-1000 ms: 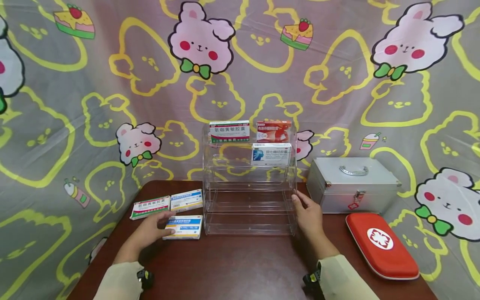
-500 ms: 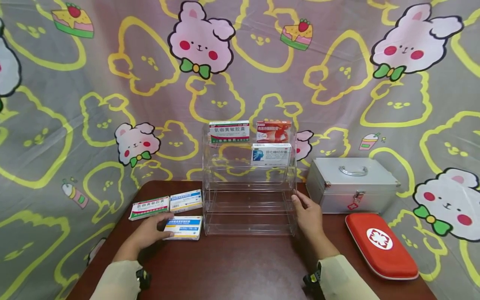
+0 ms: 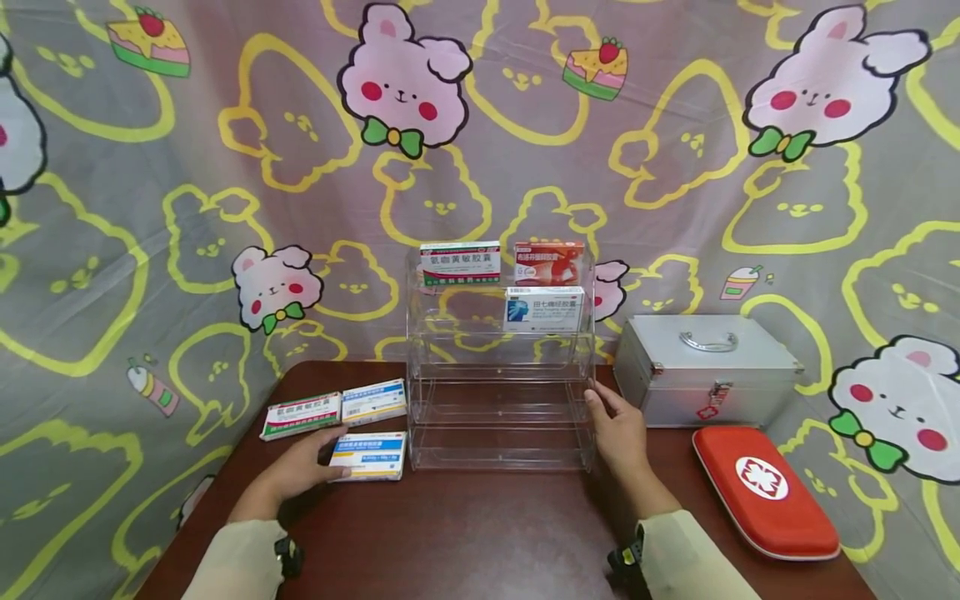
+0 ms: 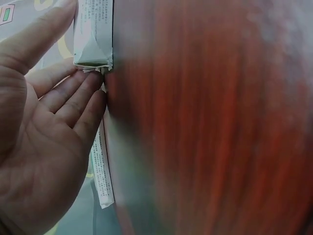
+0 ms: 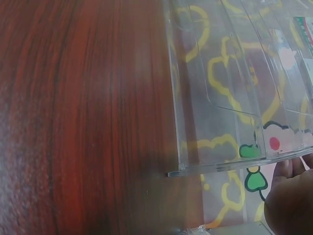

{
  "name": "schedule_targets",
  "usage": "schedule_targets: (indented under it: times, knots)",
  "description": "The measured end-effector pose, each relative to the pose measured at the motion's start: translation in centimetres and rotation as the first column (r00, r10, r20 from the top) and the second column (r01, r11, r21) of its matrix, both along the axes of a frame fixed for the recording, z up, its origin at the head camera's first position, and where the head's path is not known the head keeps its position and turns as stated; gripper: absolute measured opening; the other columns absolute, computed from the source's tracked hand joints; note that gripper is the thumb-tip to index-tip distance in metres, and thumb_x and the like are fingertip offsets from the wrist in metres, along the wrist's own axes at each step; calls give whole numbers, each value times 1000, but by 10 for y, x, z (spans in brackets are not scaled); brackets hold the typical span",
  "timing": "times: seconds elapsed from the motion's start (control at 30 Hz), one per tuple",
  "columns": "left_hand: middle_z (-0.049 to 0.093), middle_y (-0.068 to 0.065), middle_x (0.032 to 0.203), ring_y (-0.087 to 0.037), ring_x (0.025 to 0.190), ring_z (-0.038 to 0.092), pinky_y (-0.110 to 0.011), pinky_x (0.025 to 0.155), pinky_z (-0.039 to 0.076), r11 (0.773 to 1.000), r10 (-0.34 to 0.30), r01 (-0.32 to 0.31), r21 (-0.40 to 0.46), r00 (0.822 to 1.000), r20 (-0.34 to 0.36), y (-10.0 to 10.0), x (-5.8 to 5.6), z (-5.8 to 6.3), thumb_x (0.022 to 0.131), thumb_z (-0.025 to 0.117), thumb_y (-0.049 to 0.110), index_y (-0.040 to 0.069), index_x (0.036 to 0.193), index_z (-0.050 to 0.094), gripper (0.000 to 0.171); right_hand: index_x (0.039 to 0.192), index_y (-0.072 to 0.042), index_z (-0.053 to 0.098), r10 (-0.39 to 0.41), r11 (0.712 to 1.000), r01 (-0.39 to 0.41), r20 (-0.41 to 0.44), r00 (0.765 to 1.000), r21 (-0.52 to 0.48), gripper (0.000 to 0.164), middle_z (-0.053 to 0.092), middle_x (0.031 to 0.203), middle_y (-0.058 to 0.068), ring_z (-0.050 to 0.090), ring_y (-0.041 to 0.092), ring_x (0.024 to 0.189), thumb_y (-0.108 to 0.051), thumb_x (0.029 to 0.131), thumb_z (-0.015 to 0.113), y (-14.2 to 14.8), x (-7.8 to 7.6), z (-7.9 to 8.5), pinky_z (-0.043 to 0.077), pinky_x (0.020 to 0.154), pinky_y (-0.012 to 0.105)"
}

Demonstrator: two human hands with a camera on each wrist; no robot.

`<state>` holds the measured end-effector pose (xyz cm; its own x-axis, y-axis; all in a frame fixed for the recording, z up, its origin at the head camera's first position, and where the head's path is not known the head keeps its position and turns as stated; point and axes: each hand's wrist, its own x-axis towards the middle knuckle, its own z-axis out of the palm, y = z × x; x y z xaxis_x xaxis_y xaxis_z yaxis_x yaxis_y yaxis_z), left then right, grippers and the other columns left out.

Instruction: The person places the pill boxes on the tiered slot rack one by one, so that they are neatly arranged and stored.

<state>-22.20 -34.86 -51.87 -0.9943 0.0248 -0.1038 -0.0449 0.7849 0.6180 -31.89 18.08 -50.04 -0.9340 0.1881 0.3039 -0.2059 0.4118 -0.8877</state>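
Note:
My left hand pinches the left end of a white-and-blue medicine box lying on the table, thumb at the front and index finger behind. The left wrist view shows the thumb and fingers of that hand against the end of the box. A clear acrylic tiered rack stands upright mid-table. My right hand touches its right side panel with its fingertips. In the right wrist view, those fingers lie along the outside of the rack, partly cut off by the frame.
Left are a green-and-red medicine box and another blue-and-white box. The upper tiers hold a green-and-white box, a red box and a white box. Right are a silver case and a red zip case.
My left thumb has moved from over the face of the near medicine box to its front left edge. The box has barely moved. The right hand stays at the side of the rack.

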Motion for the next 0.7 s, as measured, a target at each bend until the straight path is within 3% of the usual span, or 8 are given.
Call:
schedule_targets:
  times: [0.13, 0.23, 0.33, 0.43, 0.5, 0.6, 0.7]
  knots:
    - [49, -34, 161, -53, 148, 48, -71, 123, 37, 1000, 5, -5, -9, 1000, 10, 0, 0, -1, 88, 94, 32, -4, 159, 48, 93, 141, -7, 74, 1, 1000, -1, -9, 1000, -17, 40, 75, 137, 16, 71, 33, 127, -31, 109, 71, 0, 0, 0, 47, 91, 12]
    - [48, -34, 161, -53, 148, 47, -71, 123, 37, 1000, 14, -14, 1, 1000, -1, 0, 1, -1, 86, 95, 32, -3, 159, 47, 94, 140, -6, 74, 9, 999, -10, -14, 1000, -32, 40, 74, 137, 16, 70, 33, 129, -31, 109, 71, 0, 1, 0, 43, 88, 6]
    - [47, -34, 159, -52, 145, 48, -70, 122, 38, 999, 34, -33, 14, 999, -27, 1, 2, -2, 83, 98, 30, -2, 157, 48, 95, 141, -6, 73, 10, 1000, -10, -16, 1000, -29, 41, 74, 138, 16, 70, 34, 130, -31, 109, 71, 0, 0, 0, 51, 97, 19]
    - [48, -33, 154, -50, 139, 56, -63, 118, 48, 997, 63, -59, 53, 996, -64, 1, 4, -4, 81, 99, 24, -3, 153, 51, 91, 142, -5, 73, 6, 1000, -6, -16, 1000, -22, 42, 73, 138, 18, 69, 37, 131, -31, 109, 70, 0, 0, 0, 55, 105, 40]
    - [51, -32, 149, -49, 134, 62, -55, 110, 57, 993, 77, -69, 94, 993, -87, 0, 5, -5, 82, 99, 18, -5, 149, 52, 85, 142, -5, 72, 6, 1000, -6, -15, 1000, -14, 43, 73, 138, 19, 69, 38, 130, -32, 110, 69, 0, -1, 0, 54, 106, 44]
    - [60, -31, 142, -46, 128, 68, -44, 100, 63, 982, 114, -95, 160, 987, -113, -1, 7, -6, 86, 94, 8, -7, 144, 57, 70, 142, -6, 73, 9, 1000, -9, -2, 1000, -18, 43, 73, 138, 18, 70, 36, 130, -33, 109, 69, 1, -1, 0, 53, 99, 26]
    - [68, -28, 135, -40, 122, 71, -34, 90, 64, 963, 179, -147, 227, 976, -127, -3, 10, -7, 92, 87, 5, -5, 137, 63, 52, 142, -7, 73, 18, 1000, -18, 3, 1000, -18, 43, 74, 138, 18, 70, 34, 129, -34, 109, 70, 1, -1, 0, 43, 89, 7]
